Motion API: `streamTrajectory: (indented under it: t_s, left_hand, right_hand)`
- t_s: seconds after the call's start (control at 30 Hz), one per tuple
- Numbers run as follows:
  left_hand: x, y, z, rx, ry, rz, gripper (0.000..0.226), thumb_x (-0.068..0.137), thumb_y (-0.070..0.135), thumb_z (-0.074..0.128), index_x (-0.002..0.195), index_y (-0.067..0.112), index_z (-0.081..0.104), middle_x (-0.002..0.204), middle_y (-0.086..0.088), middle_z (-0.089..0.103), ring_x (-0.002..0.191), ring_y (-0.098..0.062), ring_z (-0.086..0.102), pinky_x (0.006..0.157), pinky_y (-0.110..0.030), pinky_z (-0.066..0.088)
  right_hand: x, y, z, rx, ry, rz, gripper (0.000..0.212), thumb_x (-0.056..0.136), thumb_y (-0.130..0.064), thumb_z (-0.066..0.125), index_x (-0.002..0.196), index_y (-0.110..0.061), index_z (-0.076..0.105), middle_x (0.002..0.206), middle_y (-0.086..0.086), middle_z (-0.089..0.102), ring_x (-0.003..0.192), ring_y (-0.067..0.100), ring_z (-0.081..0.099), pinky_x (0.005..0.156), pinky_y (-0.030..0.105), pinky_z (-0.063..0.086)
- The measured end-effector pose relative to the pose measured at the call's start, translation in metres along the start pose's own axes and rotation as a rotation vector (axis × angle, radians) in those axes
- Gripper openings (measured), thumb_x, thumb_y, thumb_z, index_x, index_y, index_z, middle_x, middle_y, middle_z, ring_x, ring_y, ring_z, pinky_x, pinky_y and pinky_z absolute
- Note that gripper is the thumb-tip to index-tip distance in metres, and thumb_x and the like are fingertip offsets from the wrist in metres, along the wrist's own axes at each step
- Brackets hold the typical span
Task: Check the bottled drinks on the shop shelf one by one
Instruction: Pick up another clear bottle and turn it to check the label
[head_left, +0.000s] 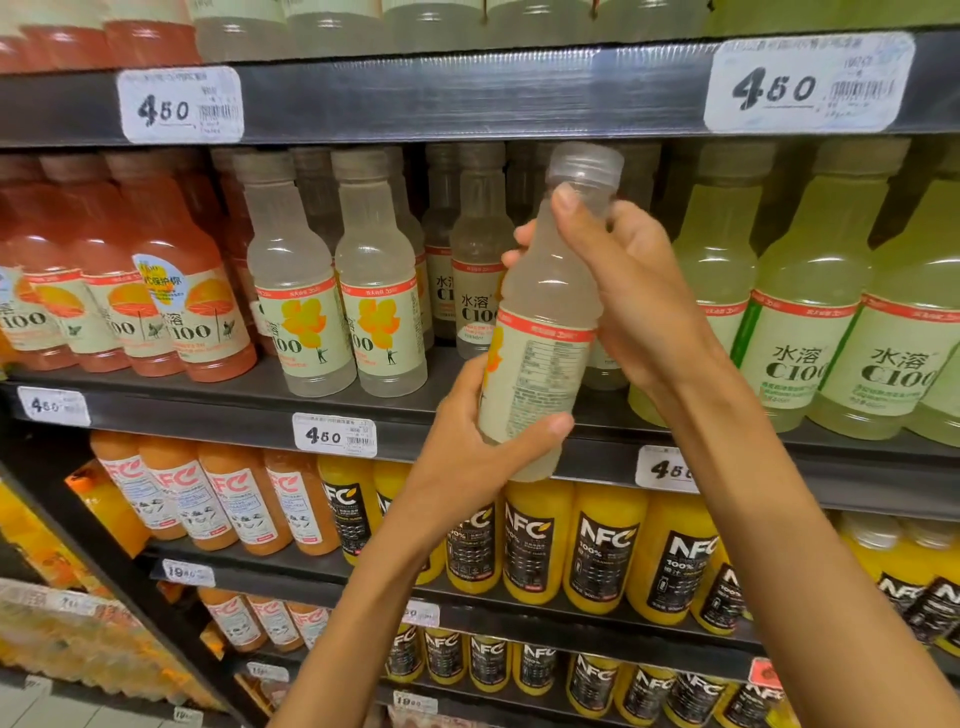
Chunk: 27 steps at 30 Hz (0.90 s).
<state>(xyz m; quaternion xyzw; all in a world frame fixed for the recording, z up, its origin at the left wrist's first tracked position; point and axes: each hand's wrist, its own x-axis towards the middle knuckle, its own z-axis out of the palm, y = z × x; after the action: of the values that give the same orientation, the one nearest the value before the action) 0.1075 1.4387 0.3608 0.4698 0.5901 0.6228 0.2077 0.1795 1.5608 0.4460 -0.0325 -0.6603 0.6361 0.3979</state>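
A pale cloudy drink bottle (545, 312) with a clear cap and a cream label is held up in front of the middle shelf (218, 410), tilted slightly right, its printed back label facing me. My left hand (467, 441) grips the bottle's lower part from the left and below. My right hand (623, 280) grips its neck and shoulder from the right, the thumb lying just under the cap. Two matching pale bottles (337, 291) stand on the shelf to the left, with more behind the held one.
Pink-orange bottles (130, 280) fill the middle shelf's left, yellow-green bottles (810, 312) its right. Orange and yellow NFC juice bottles (597, 551) line the shelves below. White price tags (335, 434) reading 4.50 sit on the dark shelf edges. More bottles stand on the top shelf.
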Motion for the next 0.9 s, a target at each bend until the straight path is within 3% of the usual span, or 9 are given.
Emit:
streamTrajectory:
  t_s: [0.2, 0.33, 0.43, 0.5, 0.6, 0.63, 0.7, 0.8, 0.9]
  left_hand:
    - [0.024, -0.009, 0.004, 0.091, 0.116, 0.04, 0.041, 0.077, 0.028, 0.075, 0.106, 0.041, 0.049, 0.111, 0.015, 0.063, 0.103, 0.002, 0.061, 0.08, -0.012, 0.051]
    - [0.037, -0.011, 0.006, 0.136, 0.183, 0.081, 0.054, 0.079, 0.025, 0.076, 0.125, 0.026, 0.048, 0.126, 0.001, 0.055, 0.115, -0.007, 0.056, 0.092, -0.022, 0.05]
    - [0.045, -0.015, 0.005, 0.076, 0.183, 0.07, 0.068, 0.078, 0.017, 0.077, 0.135, 0.019, 0.041, 0.13, 0.0, 0.057, 0.116, -0.006, 0.057, 0.096, -0.024, 0.05]
    - [0.049, -0.019, 0.005, 0.052, 0.162, 0.053, 0.068, 0.077, 0.014, 0.077, 0.134, 0.021, 0.04, 0.13, -0.002, 0.057, 0.116, -0.007, 0.057, 0.098, -0.027, 0.049]
    - [0.054, -0.024, 0.003, 0.04, 0.133, 0.026, 0.067, 0.078, 0.013, 0.076, 0.134, 0.019, 0.04, 0.132, -0.005, 0.057, 0.12, -0.011, 0.056, 0.102, -0.029, 0.047]
    - [0.055, -0.025, 0.001, 0.035, 0.118, 0.016, 0.064, 0.079, 0.012, 0.074, 0.133, 0.016, 0.041, 0.131, -0.005, 0.058, 0.119, -0.011, 0.057, 0.102, -0.03, 0.047]
    - [0.057, -0.026, -0.003, 0.032, 0.072, -0.003, 0.055, 0.083, 0.01, 0.07, 0.131, 0.012, 0.044, 0.127, -0.003, 0.062, 0.116, -0.008, 0.059, 0.103, -0.031, 0.046]
    - [0.06, -0.026, -0.008, 0.067, 0.018, -0.009, 0.048, 0.087, 0.009, 0.065, 0.131, 0.009, 0.047, 0.126, -0.001, 0.062, 0.117, -0.009, 0.058, 0.104, -0.031, 0.045]
    - [0.058, -0.027, -0.005, 0.075, 0.058, -0.008, 0.048, 0.088, 0.01, 0.064, 0.133, 0.009, 0.046, 0.129, -0.003, 0.059, 0.117, -0.01, 0.057, 0.103, -0.029, 0.046]
  right_hand:
    - [0.016, 0.005, 0.004, -0.102, 0.118, 0.014, 0.036, 0.093, -0.034, 0.059, 0.104, 0.0, 0.06, 0.088, 0.009, 0.071, 0.088, 0.02, 0.072, 0.075, 0.03, 0.058]
    - [0.024, 0.003, 0.004, -0.244, 0.169, -0.006, 0.04, 0.091, -0.037, 0.063, 0.107, -0.001, 0.06, 0.099, 0.017, 0.069, 0.088, 0.019, 0.071, 0.074, 0.03, 0.057]
    - [0.025, 0.005, 0.004, -0.341, 0.179, -0.048, 0.028, 0.092, -0.031, 0.062, 0.085, -0.003, 0.063, 0.089, 0.021, 0.069, 0.076, 0.023, 0.069, 0.069, 0.032, 0.055]
    - [0.026, 0.008, 0.004, -0.357, 0.201, -0.034, 0.037, 0.091, -0.03, 0.063, 0.091, 0.007, 0.064, 0.079, 0.018, 0.067, 0.067, 0.016, 0.065, 0.06, 0.022, 0.051]
    - [0.027, 0.009, 0.0, -0.378, 0.212, -0.003, 0.031, 0.089, -0.033, 0.064, 0.082, -0.002, 0.065, 0.074, 0.009, 0.067, 0.064, 0.01, 0.064, 0.055, 0.016, 0.048]
    - [0.027, 0.009, -0.001, -0.364, 0.196, -0.006, 0.024, 0.09, -0.032, 0.064, 0.08, -0.01, 0.065, 0.075, 0.002, 0.069, 0.066, 0.006, 0.065, 0.058, 0.016, 0.05]
    - [0.025, 0.01, -0.004, -0.37, 0.153, -0.008, 0.011, 0.09, -0.028, 0.063, 0.095, -0.018, 0.064, 0.09, -0.004, 0.07, 0.08, 0.001, 0.067, 0.068, 0.017, 0.053]
    - [0.024, 0.011, -0.011, -0.449, 0.117, -0.023, 0.025, 0.089, -0.016, 0.061, 0.111, -0.006, 0.06, 0.105, 0.008, 0.069, 0.095, 0.006, 0.066, 0.074, 0.023, 0.054]
    - [0.022, 0.012, -0.014, -0.452, 0.112, -0.028, 0.026, 0.088, -0.015, 0.066, 0.111, -0.008, 0.056, 0.113, 0.007, 0.066, 0.099, 0.004, 0.064, 0.079, 0.014, 0.053]
